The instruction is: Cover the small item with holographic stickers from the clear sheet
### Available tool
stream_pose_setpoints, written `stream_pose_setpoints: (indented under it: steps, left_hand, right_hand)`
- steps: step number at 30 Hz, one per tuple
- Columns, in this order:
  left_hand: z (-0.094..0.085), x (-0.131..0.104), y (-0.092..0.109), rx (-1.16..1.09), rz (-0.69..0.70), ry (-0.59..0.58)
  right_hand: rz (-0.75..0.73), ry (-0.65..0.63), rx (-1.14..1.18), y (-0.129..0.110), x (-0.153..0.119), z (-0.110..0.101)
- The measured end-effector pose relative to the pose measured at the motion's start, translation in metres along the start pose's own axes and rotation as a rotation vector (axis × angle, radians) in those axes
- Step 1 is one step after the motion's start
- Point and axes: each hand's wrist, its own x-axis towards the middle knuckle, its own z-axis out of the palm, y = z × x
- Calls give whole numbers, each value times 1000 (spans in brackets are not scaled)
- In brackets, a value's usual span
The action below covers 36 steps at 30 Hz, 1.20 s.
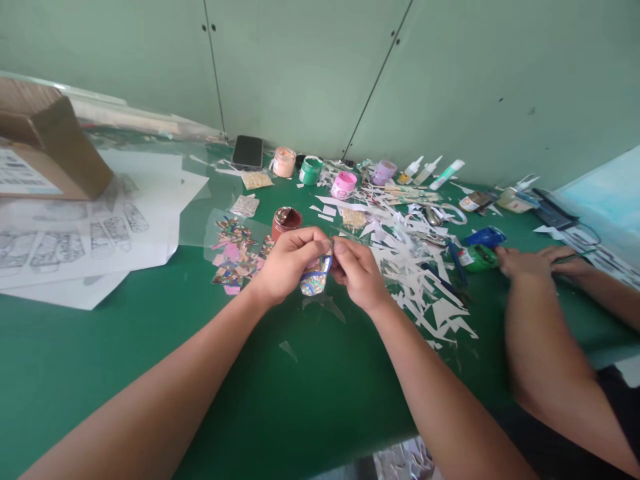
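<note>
My left hand (pixel 286 265) is closed on a small flat decorated piece (pixel 314 283), shiny and many-coloured with blue lines, whose lower end hangs below the fingers. Against its upper edge my right hand (pixel 361 273) makes a pinch, fingertips almost touching the left thumb; what lies between them is too small to tell. Under the hands, clear film scraps (pixel 327 307) lie on the green table. Just behind the left hand stands an open jar of red-brown paint (pixel 287 220). Colourful cut scraps (pixel 231 257) are spread to its left.
White paper strips (pixel 415 267) cover the table to the right. Paint jars (pixel 311 171) and glue bottles (pixel 411 171) line the wall side. A cardboard box (pixel 70 153) and printed sheets (pixel 95 247) are at left. Another person's hands (pixel 525 261) work at right, near a green jar (pixel 477 258).
</note>
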Motion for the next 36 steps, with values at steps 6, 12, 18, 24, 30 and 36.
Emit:
stream_pose_setpoints:
  steps: [6,12,18,24,30,36]
  left_hand:
    - [-1,0,-5,-22,-15,0]
    - [-4,1,-9,-6,-26,1]
    - [-2,1,-11,5,-8,17]
    - [0,-1,-8,28,-8,26]
    - [-2,2,-8,5,2,70]
    - [-1,5,-8,124,112,97]
  right_hand:
    - [20,-13,1,1,0,0]
    - [31,-30,-28,1,-1,0]
    - [22,-41,-18,-1,0,-3]
    - [44,-57,-16,-4,1,-4]
    - [42,-106,-43,-5,1,-5]
    - [99,197,133,3,8,-6]
